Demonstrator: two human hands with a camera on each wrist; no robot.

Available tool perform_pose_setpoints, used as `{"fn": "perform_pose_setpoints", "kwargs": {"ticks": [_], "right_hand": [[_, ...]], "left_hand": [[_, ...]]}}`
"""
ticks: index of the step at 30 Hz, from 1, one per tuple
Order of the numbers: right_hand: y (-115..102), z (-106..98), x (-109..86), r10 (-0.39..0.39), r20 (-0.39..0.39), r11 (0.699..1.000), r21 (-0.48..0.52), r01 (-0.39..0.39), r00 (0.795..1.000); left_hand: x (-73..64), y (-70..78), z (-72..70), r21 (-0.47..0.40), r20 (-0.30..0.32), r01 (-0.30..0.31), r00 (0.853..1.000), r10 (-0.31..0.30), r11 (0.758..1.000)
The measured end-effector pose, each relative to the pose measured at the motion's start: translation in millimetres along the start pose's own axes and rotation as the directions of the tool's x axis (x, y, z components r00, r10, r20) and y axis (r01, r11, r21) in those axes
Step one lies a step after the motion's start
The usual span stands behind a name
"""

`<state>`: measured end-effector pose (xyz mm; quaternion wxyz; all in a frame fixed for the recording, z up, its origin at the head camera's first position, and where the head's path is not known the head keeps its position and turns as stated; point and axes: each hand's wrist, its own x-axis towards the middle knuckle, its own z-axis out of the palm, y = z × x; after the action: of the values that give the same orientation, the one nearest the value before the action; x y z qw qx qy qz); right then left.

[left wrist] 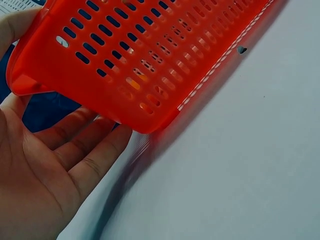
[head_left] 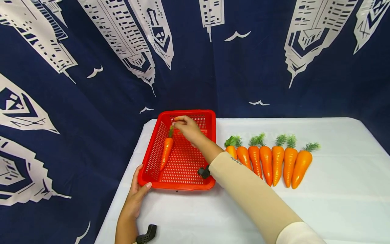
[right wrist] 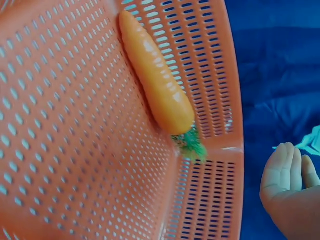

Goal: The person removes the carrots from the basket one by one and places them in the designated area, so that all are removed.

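A red plastic basket (head_left: 182, 186) with slotted sides stands on the white table. One orange carrot with a green top (head_left: 166, 152) lies along its left inner wall; the right wrist view shows that carrot (right wrist: 159, 77) from above. My left hand (head_left: 135, 196) grips the basket's near left corner, thumb over the rim; from the left wrist, the same hand (left wrist: 55, 165) has its fingers beneath the rim against the outside. My right hand (head_left: 188, 128) hovers over the basket's far part, near the carrot's leafy end. Its fingers (right wrist: 284, 167) are loosely bent with nothing between them.
To the right of the basket, several orange carrots (head_left: 278, 166) lie side by side in a row, green tops pointing away. My right sleeve (head_left: 253, 196) covers part of the leftmost ones. A dark blue curtain (head_left: 189, 91) with white building prints hangs behind the table (head_left: 344, 203).
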<state>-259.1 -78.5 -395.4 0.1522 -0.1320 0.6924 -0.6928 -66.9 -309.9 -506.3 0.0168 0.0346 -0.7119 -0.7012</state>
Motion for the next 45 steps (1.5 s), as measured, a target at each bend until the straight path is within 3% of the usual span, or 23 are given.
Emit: {"fn": "perform_pose_setpoints", "kwargs": {"ticks": [13, 28, 35, 45], "right_hand": [[24, 28, 9.8, 0.181, 0.076, 0.981, 0.054, -0.185, 0.981], [40, 34, 16.1, 0.287, 0.125, 0.947, -0.187, -0.262, 0.95], [43, 36, 19.2, 0.319, 0.216, 0.947, -0.117, -0.3, 0.923], [46, 36, 22.7, 0.358, 0.257, 0.933, -0.067, -0.353, 0.898]], "left_hand": [[-1.3, -1.2, -2.1, 0.002, 0.009, -0.027, 1.0, 0.027, 1.0], [1.2, -2.1, -4.2, 0.01, 0.02, -0.036, 0.999, 0.035, 0.999], [0.8, -1.2, -3.7, 0.011, 0.017, -0.039, 0.999, 0.038, 0.999], [0.4, -0.3, -4.1, 0.018, 0.03, -0.043, 0.999, 0.043, 0.999]]}}
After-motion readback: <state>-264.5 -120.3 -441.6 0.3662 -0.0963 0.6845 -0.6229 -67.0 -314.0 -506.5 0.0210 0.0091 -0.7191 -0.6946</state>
